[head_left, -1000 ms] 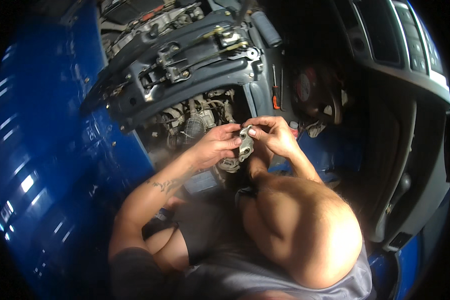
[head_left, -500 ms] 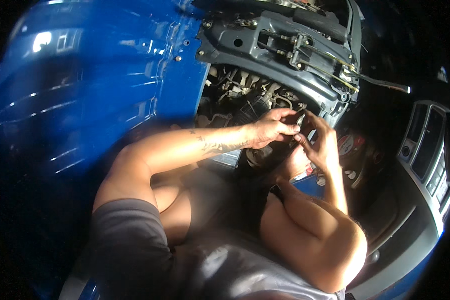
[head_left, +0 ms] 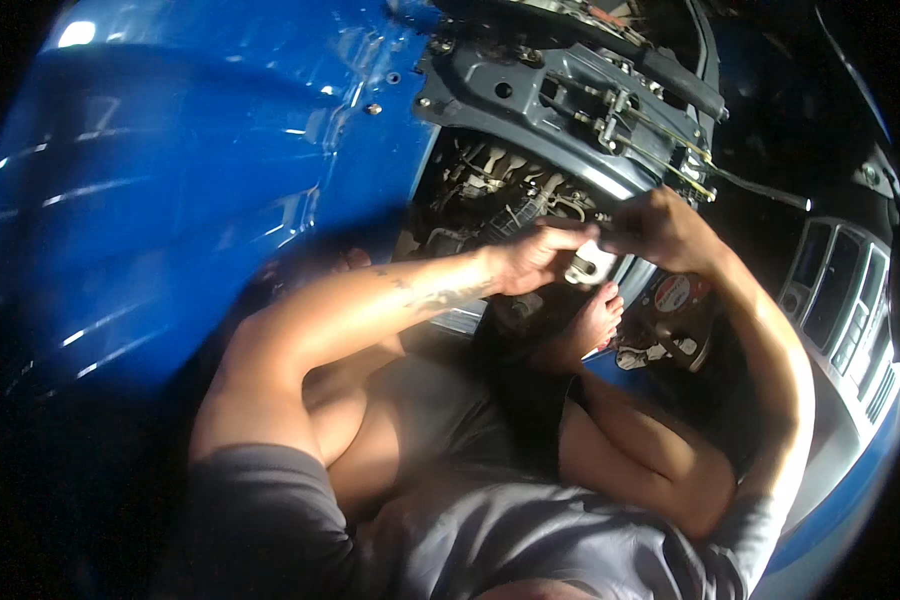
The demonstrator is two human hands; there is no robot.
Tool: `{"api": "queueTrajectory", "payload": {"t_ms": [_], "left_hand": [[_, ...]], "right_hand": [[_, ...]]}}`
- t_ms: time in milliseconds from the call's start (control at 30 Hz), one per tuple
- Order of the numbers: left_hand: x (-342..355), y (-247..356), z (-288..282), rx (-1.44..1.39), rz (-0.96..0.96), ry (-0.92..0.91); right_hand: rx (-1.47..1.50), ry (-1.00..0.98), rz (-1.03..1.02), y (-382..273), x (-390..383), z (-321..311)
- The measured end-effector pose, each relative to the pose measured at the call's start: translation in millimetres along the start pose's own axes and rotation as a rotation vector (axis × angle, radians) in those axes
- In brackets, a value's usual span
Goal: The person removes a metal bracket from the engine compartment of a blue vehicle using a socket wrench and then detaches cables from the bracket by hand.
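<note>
My left hand and my right hand meet in front of an opening in a blue car body, both gripping a small light metal part between them. The left forearm, with a tattoo, reaches in from the lower left. The right arm bends round from the right. Behind the hands lies a tangle of wiring and metal parts under a grey frame with rods and levers. How the part joins the mechanism is hidden by my fingers.
A wide blue painted panel fills the left. A bare foot rests below the hands, beside a round dark part with a red patch. A dark console with vents and buttons curves along the right. My knees and grey shorts fill the bottom.
The view has swung, so the blue panel takes up more of the left. Both hands have stayed together on the small part, now slightly further apart, with the right hand higher.
</note>
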State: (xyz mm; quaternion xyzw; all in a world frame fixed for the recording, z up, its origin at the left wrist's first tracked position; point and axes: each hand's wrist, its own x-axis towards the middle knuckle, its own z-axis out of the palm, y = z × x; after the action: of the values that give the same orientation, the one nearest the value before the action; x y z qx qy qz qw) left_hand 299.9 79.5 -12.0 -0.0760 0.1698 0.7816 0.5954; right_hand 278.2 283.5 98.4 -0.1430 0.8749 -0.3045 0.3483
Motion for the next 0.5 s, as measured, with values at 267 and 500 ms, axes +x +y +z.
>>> {"api": "queueTrajectory", "payload": {"t_ms": [267, 500], "left_hand": [[-12.2, 20.6, -36.6, 0.202, 0.01, 0.32], [-6.6, 74.3, -24.5, 0.261, 0.254, 0.155]], "right_hand": [[0.342, 0.291, 0.323, 23.1, 12.2, 76.8], [0.877, 0.441, 0.305, 13.7, 25.6, 56.1]]}}
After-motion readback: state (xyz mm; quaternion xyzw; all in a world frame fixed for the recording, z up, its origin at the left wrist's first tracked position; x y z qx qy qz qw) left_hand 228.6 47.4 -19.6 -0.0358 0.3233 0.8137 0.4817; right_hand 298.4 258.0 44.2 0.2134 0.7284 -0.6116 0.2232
